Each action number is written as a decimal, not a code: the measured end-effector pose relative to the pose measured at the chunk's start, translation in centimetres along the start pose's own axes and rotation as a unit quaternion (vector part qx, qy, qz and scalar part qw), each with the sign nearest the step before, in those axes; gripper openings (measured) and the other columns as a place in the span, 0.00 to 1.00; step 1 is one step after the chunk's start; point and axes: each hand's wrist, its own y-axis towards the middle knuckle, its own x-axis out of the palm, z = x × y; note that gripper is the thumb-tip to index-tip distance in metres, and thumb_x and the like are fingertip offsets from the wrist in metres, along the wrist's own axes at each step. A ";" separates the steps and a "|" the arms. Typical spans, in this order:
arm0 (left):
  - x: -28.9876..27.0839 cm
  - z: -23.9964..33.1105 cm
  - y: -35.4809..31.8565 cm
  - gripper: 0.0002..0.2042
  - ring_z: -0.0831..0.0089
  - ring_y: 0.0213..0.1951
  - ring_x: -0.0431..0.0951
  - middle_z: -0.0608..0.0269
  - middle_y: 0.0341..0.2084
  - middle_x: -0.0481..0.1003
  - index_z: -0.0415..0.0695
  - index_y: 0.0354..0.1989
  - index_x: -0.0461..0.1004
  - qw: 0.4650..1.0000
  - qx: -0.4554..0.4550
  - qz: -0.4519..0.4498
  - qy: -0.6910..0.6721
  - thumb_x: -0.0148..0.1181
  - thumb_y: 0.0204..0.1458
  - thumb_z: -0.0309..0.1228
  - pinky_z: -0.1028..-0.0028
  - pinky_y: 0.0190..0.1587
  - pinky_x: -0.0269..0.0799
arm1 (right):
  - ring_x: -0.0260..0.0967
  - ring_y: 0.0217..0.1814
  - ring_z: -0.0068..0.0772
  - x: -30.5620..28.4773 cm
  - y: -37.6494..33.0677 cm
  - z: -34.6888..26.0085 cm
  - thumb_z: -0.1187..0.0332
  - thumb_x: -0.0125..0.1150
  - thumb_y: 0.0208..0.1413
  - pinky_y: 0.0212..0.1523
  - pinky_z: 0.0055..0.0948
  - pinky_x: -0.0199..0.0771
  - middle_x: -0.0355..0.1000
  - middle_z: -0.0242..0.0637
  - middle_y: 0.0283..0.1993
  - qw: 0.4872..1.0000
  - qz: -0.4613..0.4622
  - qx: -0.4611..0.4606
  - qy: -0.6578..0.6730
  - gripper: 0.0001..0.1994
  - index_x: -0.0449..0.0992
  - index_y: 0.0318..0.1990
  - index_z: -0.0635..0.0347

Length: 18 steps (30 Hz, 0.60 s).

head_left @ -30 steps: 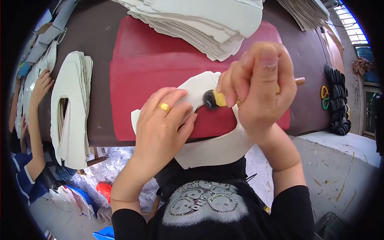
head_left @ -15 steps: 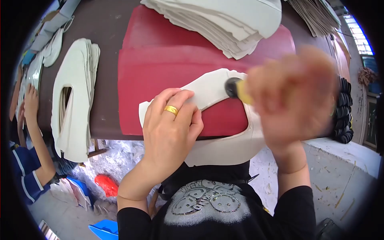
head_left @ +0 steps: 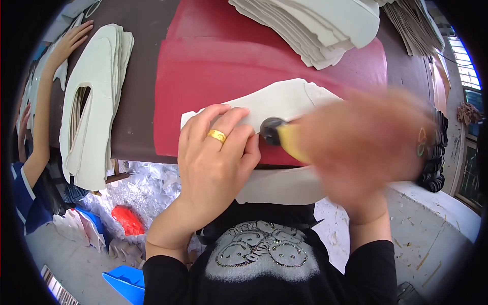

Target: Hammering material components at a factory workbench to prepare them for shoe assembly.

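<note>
We note a dark brown worktable point(head_left: 142, 30) carrying a red cutting mat point(head_left: 213, 66) that runs to the near edge. The floor point(head_left: 437, 239) on the right is pale concrete, flecked with scraps; a window point(head_left: 467, 71) lies at the right rim. Below the table's left edge we see a litter of pale offcuts point(head_left: 147, 188), a red bag point(head_left: 127, 219) and a blue container point(head_left: 124, 282).

On the mat lies a white shaped sheet piece point(head_left: 284, 101), its lower part hanging over the table edge toward us. Our left hand point(head_left: 216, 152) presses flat on its left end, fingers together and extended, a gold ring point(head_left: 217, 135) on one. Our right hand point(head_left: 361, 142) is blurred; it appears closed about a yellow-handled tool point(head_left: 287, 140) whose dark round head point(head_left: 272, 131) rests on the piece just beside the left fingertips, though we cannot tell the grip exactly.

A fanned stack of white pieces point(head_left: 320, 30) sits at the far side of the mat, a second stack point(head_left: 96, 101) on the table to the left. Another person's hand point(head_left: 73, 40) rests near that second stack. Dark rings point(head_left: 437, 157) hang at the right table edge.
</note>
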 end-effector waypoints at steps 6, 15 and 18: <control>-0.7 -0.4 -0.1 0.09 0.65 0.46 0.73 0.66 0.42 0.75 0.45 0.27 0.73 1.000 -0.003 0.007 0.015 0.63 0.36 0.21 0.67 0.47 0.68 | 0.54 0.15 0.19 1.7 0.5 0.9 0.60 0.37 0.70 0.20 0.21 0.61 0.54 0.21 0.16 0.999 0.033 0.001 0.018 0.11 0.62 0.36 0.52; -2.7 -2.0 -1.5 0.08 0.65 0.45 0.74 0.65 0.42 0.75 0.44 0.27 0.73 1.000 -0.015 -0.011 -0.016 0.63 0.36 0.20 0.68 0.46 0.69 | 0.57 0.16 0.21 1.6 0.4 -0.1 0.61 0.37 0.69 0.18 0.22 0.62 0.55 0.24 0.17 0.998 -0.054 0.009 0.006 0.10 0.61 0.37 0.53; -3.0 -2.3 -1.4 0.09 0.65 0.45 0.74 0.65 0.42 0.75 0.44 0.26 0.73 0.999 -0.019 -0.010 -0.024 0.63 0.36 0.20 0.68 0.45 0.70 | 0.56 0.16 0.21 1.9 1.2 -0.1 0.61 0.37 0.70 0.18 0.22 0.62 0.56 0.24 0.17 0.996 -0.089 -0.002 0.016 0.10 0.60 0.36 0.53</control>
